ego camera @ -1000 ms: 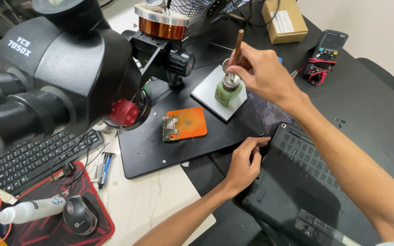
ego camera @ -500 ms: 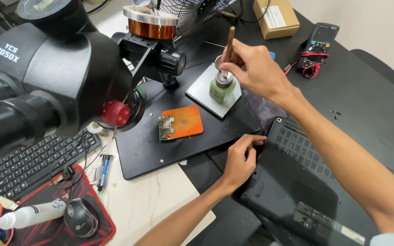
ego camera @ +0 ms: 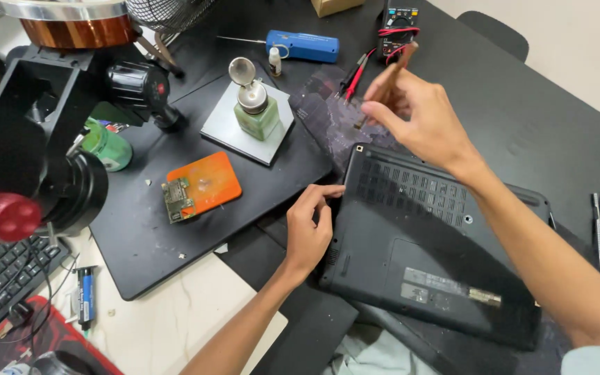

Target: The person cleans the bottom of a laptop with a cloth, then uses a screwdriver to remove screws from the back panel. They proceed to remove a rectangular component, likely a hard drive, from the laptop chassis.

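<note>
While the fingers (ego camera: 383,94) of the right hand (ego camera: 421,118) pinch a thin brown-handled brush (ego camera: 387,80), its long axis slants from up-right by the meter (ego camera: 398,21) down-left, tip hanging just above the far left corner of the upturned black laptop (ego camera: 439,236). That corner lies just below and toward the person from the tip, the right hand nearest it, forearm stretched across the laptop's base. Left hand (ego camera: 307,229) rests curled on the laptop's left edge, fingertips touching it, grasping nothing. A green pump bottle (ego camera: 255,111) stands left on the tabletop (ego camera: 522,125).
</note>
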